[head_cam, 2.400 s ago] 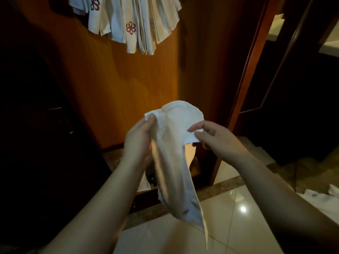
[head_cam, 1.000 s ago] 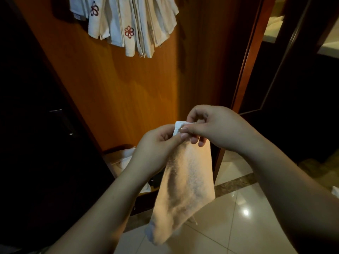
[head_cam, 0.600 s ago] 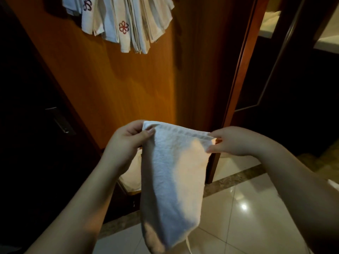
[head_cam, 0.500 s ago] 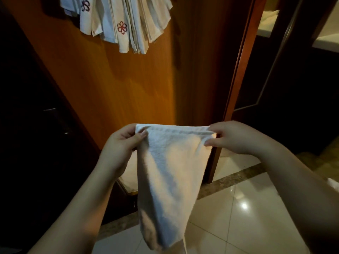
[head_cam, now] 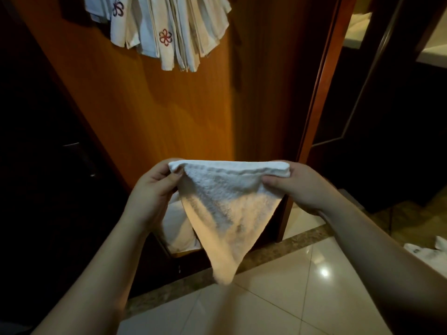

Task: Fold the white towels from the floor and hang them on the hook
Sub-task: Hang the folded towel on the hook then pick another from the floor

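We see one wooden wall panel [head_cam: 154, 112] filling the upper middle, orange-brown and lit from the right; to its left the space is dark, to its right stands one reddish door frame [head_cam: 321, 93] running top to bottom. Below lies the tiled floor [head_cam: 278, 308] — pale glossy tiles with one bright light spot on them, edged along the far side by a speckled stone strip [head_cam: 285, 245]. At the panel's top edge hangs one bundle of hung towels [head_cam: 169, 30]; we cannot count its pieces exactly, as they overlap, but two red flower emblems show on them.

Two bare forearms reach in from the bottom corners; between them hangs one white towel [head_cam: 227, 209], held in the air in front of the panel's lower edge, well below the hung bundle; its top edge is stretched level and thick with layers, and the cloth narrows downward to a single rounded tip above the stone strip. The left hand [head_cam: 150, 192] pinches the towel's top left corner, thumb in front and fingers behind; the right hand [head_cam: 297, 187] grips the top right corner the same way, fingers curled over the fold.

Behind the towel, low against the panel, sits one pale cloth mass [head_cam: 176, 228], partly hidden; at the floor's right edge lies one more crumpled white towel on the floor [head_cam: 425, 250], cut off by the frame.
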Tool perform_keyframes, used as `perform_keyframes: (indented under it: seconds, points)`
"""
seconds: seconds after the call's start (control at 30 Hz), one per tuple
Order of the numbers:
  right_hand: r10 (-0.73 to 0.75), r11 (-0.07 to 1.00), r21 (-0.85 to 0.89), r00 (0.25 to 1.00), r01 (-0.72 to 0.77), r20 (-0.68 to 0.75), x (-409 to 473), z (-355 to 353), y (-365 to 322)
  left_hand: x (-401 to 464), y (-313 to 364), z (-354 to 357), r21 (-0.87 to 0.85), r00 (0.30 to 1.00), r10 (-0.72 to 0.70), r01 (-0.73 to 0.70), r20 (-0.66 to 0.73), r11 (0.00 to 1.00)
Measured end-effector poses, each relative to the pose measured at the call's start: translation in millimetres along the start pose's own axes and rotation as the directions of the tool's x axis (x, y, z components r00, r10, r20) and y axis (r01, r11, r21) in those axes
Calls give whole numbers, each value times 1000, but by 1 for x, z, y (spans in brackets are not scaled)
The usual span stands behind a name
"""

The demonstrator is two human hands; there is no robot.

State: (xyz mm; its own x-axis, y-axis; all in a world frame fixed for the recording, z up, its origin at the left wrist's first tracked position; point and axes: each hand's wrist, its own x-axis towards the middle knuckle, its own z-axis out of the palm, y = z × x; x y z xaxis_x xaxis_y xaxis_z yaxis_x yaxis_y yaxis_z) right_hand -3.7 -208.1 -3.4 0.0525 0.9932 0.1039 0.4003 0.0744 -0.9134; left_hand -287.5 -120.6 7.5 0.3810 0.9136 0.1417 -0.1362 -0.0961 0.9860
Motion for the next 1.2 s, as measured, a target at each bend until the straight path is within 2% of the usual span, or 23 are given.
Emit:
perform_keyframes:
  seconds: [0.1,0.17,0.3,0.47,0.63,0.73,0.8,0.87,0.93,0.97,1.0,1.07,1.13,1.2]
  points:
    - [-105,994,-42,987,101,-121,3,3,-8,2,3,2,-4,1000,26,-26,-11,1000]
    - [-173,984,14,971,178,-168,3,8,-16,4,5,4,-26,999,44,-45,-23,999]
    - [-178,978,64,954,199,-242,0,15,-27,3,4,10,2,993,72,-72,-93,997]
    - [-165,981,36,924,189,-346,0,19,-44,-2,3,19,196,926,250,-199,-282,960]
    - [-157,970,134,942,204,-297,-1,15,-52,-3,11,26,355,833,414,-287,-367,890]
    - [-141,953,221,950,207,-280,-1,9,-48,-4,19,26,397,814,455,-307,-361,865]
    - [-141,946,244,950,212,-279,-3,10,-45,-3,22,25,336,837,420,-306,-352,891]
    - [-137,943,253,945,216,-296,-4,14,-44,1,24,22,130,902,304,-277,-306,952]
    - [-121,939,269,937,215,-327,-4,17,-45,3,20,15,-160,988,112,-129,-111,979]
    - [-115,940,267,934,213,-338,-4,19,-46,3,17,11,-237,999,42,-37,18,971]
    - [-114,943,259,933,210,-341,-4,20,-48,2,13,9,-245,992,-14,44,122,969]
    - [-125,951,228,936,207,-329,-4,21,-50,-1,6,9,-167,966,-111,152,234,974]
    - [-144,962,179,937,208,-317,-6,19,-49,-2,2,11,-138,971,-140,169,196,976]
    - [-151,974,115,941,193,-302,-7,13,-49,0,2,10,-138,989,-105,118,101,983]
